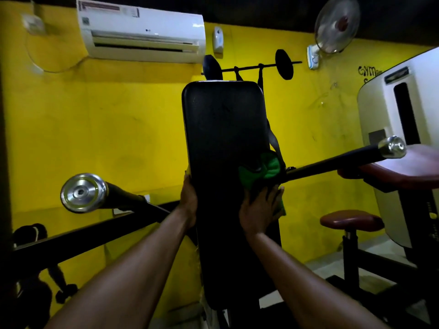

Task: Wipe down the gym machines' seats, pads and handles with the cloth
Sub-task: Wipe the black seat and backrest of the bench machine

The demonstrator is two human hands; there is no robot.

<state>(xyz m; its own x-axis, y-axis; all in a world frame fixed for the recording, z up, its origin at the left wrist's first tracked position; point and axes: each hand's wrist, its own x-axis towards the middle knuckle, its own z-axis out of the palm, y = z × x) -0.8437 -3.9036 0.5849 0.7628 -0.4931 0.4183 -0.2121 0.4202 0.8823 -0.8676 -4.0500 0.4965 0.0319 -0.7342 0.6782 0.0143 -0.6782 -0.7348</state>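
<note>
Nearest to us are our own two forearms, reaching up from the bottom edge toward the tall black back pad (225, 148) of the machine in front of us. Our left hand (188, 198) is curled around the pad's left edge, steadying it; the fingers wrap behind the edge, so we cannot tell how tightly that grip is closed. Our right hand (260, 210) lies flat, fingers spread, pressing the green cloth (261, 169) against the pad's right edge, about halfway up. The cloth is bunched above the fingertips and touches the point where the right handle bar (332, 162) meets the frame.

We judge that the step in hand is wiping the pad's face. To do it well we would spread the cloth flatter under the palm, work in long overlapping strokes from the top edge down, and keep the left hand bracing so the pad does not rock. The side edges and the rounded top corners deserve a pass as well. The two handles come next: the left handle bar (123, 200) and the right one, each ending in a chrome cap, are best wiped by wrapping the cloth around them and drawing it along.

On the yellow wall (107, 127) the painted word "GYM" (367, 71) can be read at the upper right. The air conditioner (142, 32) carries a small logo and a label strip, both too small to read.
</note>
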